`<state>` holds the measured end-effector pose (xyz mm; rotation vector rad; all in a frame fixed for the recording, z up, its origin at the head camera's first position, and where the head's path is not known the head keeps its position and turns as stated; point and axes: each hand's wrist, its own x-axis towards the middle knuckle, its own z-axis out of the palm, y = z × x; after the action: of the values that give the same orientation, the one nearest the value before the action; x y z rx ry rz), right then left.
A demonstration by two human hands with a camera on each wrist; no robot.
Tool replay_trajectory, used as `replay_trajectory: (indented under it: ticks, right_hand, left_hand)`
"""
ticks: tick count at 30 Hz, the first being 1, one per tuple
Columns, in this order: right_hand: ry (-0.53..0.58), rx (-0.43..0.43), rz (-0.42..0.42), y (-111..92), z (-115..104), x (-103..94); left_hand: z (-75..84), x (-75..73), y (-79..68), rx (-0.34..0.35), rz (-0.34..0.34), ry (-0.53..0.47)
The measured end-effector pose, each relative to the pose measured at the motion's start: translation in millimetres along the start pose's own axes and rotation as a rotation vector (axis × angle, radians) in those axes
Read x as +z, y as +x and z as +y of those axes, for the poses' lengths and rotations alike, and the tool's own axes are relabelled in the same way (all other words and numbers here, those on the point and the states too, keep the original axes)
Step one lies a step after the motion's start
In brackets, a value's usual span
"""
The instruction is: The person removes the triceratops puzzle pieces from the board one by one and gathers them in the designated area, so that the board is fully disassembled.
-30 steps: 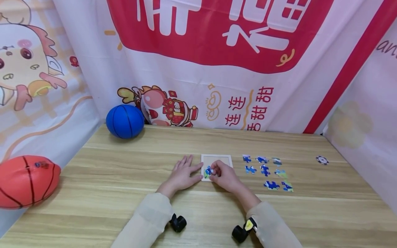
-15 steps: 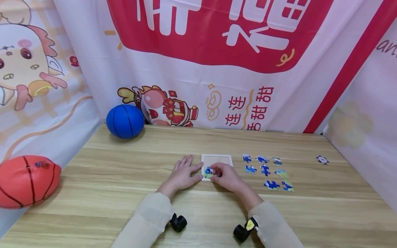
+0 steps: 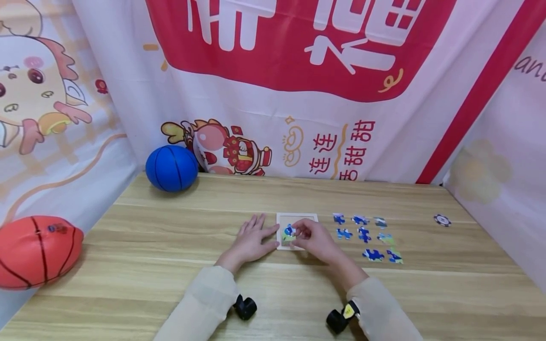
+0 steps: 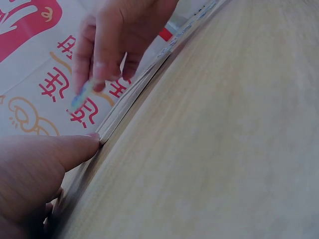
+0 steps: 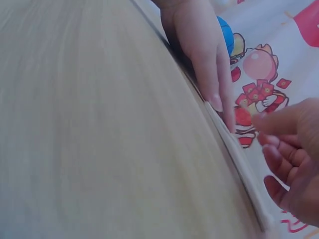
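Note:
A square white puzzle frame lies flat on the table. My left hand rests beside it with fingers spread, thumb and forefinger touching its left edge; the thumb at the edge also shows in the left wrist view. My right hand pinches a blue and green jigsaw piece over the frame's left part. In the left wrist view, that jigsaw piece is tilted and raised above the frame. Curled fingers of the right hand appear in the right wrist view.
Several loose jigsaw pieces lie in rough rows right of the frame. Farther right is a poker chip. A blue ball sits at the back left, a red ball at the left edge. Printed cloth hangs behind the table.
My right hand has lifted slightly and shifted right at the wrist, with the jigsaw piece raised from the frame's lower left corner. The left hand has stayed in place.

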<state>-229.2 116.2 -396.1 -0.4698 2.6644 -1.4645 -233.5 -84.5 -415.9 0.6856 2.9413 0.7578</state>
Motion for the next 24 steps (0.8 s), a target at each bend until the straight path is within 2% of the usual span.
replay_trajectory:
  ticks: [5, 9, 18, 21, 24]
  right_hand:
    - [0.045, 0.019, 0.017, -9.8, -5.6, -20.5]
    - [0.032, 0.016, 0.035, -19.6, -6.9, -41.8]
    - [-0.02, -0.074, 0.092, -44.4, 18.6, -89.3]
    - [-0.02, -0.048, 0.092, -54.0, 28.8, -102.2]
    - [-0.018, 0.021, 0.078, -62.1, 36.9, -111.3]
  left_hand:
    - [-0.6, 0.7, -0.7, 0.003, 0.005, -0.005]
    - [-0.4, 0.2, -1.6, 0.004, 0.008, -0.007]
    - [2.3, -1.5, -2.4, 0.012, 0.005, -0.009]
    - [3.3, -2.0, -2.8, 0.009, 0.003, -0.011]
    - [3.8, -2.7, -3.0, 0.009, 0.003, -0.013]
